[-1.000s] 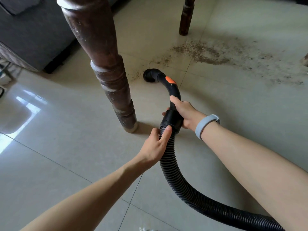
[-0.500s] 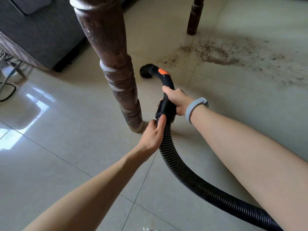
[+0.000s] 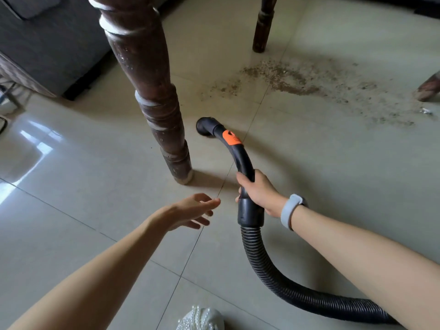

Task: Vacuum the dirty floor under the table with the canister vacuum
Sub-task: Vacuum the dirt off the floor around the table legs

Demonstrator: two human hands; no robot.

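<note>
From the head camera, our right hand (image 3: 260, 192) grips the vacuum handle (image 3: 240, 154), its nozzle (image 3: 206, 126) beside the near table leg (image 3: 152, 91). Our left hand (image 3: 190, 210) hovers with fingers spread, holding nothing. The dirt patch (image 3: 297, 82) on the tile floor (image 3: 71, 210) looks untouched, so most work remains.

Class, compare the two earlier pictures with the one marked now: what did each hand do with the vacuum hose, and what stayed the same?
The left hand let go of the ribbed hose and now hangs open to the left of it, touching nothing. The right hand kept its grip on the black handle. The nozzle opening is still short of the dirt patch, which looks unchanged, beside the near table leg.
</note>
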